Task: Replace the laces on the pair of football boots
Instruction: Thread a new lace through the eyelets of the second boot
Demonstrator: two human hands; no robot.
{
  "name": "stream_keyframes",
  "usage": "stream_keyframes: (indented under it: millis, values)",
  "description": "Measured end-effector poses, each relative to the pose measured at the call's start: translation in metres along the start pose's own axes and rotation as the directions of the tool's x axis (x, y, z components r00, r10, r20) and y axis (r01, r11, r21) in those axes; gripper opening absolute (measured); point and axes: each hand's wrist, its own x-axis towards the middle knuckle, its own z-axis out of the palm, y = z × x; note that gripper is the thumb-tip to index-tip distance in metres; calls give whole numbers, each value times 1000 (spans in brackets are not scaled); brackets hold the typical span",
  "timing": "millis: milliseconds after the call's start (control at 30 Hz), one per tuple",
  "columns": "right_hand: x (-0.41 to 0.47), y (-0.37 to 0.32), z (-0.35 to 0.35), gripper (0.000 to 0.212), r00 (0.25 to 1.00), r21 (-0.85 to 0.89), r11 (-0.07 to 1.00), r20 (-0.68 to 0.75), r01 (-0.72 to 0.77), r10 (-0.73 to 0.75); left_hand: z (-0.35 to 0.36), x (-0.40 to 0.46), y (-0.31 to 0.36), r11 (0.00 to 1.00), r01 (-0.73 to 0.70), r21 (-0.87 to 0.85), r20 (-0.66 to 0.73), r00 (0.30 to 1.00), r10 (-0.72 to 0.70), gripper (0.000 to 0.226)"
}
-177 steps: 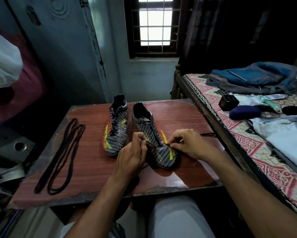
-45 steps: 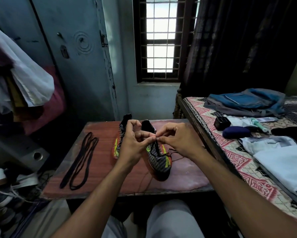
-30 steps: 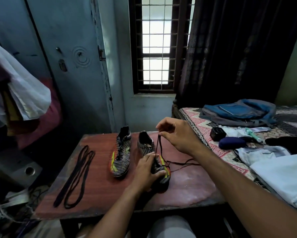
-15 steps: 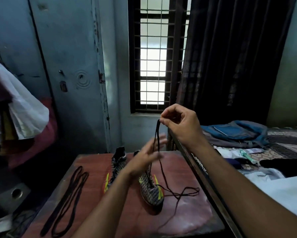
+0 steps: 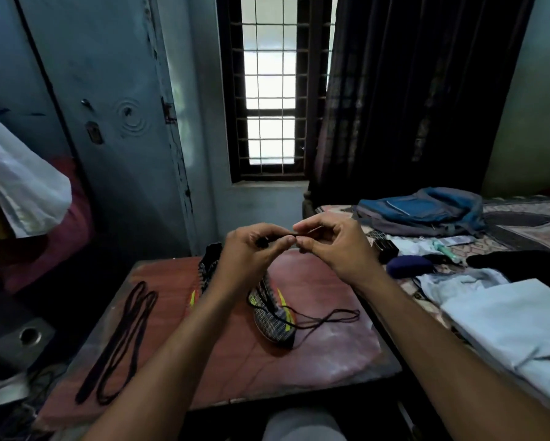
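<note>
Between the fingers of left hand (image 5: 251,249) and right hand (image 5: 334,246), both pinching it above the boot (image 5: 273,316) on the tabletop (image 5: 330,354), old lace (image 5: 318,319): limp, light; grip near tip.

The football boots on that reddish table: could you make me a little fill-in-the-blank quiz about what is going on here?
1. Both hands, the left hand and the right hand, pinch a thin black ____ above the reddish-brown wooden table.
2. The striped grey football boot with yellow marks lies on the ____.
3. A spare pair of long black laces lies to the ____ of the boots.

Missing words: lace; table; left
</note>
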Motion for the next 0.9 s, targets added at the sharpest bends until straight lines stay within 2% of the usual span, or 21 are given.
stream_keyframes:
  millis: [133,200,267,333,400,500,600,700,800,900]
  values:
    - [-20,13,-7,16,985,72,987,102,-144,136,-4,2,1,917,-232,324,270,952,145,6]
    - [-26,14,-12,18,970,45,981,164,-190,180,-5,4,7,852,-322,413,393,907,153,9]
    - [-29,14,-17,21,944,80,962,232,-260,236,-3,7,11,811,-355,465,465,878,117,10]
    - [-33,17,-17,20,916,168,921,265,-352,301,-1,10,14,796,-364,484,507,858,84,10]
    - [-35,22,-15,11,913,228,893,229,-389,339,1,13,16,794,-378,476,556,829,61,9]
    - [-39,33,-14,8,916,248,887,204,-389,345,3,18,19,799,-374,472,600,800,20,11]
    - [-42,44,-15,7,912,248,881,198,-402,360,5,19,20,801,-385,458,602,798,39,12]
    - [-46,52,-14,6,901,252,871,216,-423,375,11,17,23,791,-419,445,642,766,44,13]
    - [-49,54,-14,16,884,254,863,301,-437,358,16,19,24,803,-425,417,653,755,61,9]
    - [-51,53,-17,23,808,89,892,471,-443,355,17,25,23,819,-426,385,662,745,77,6]
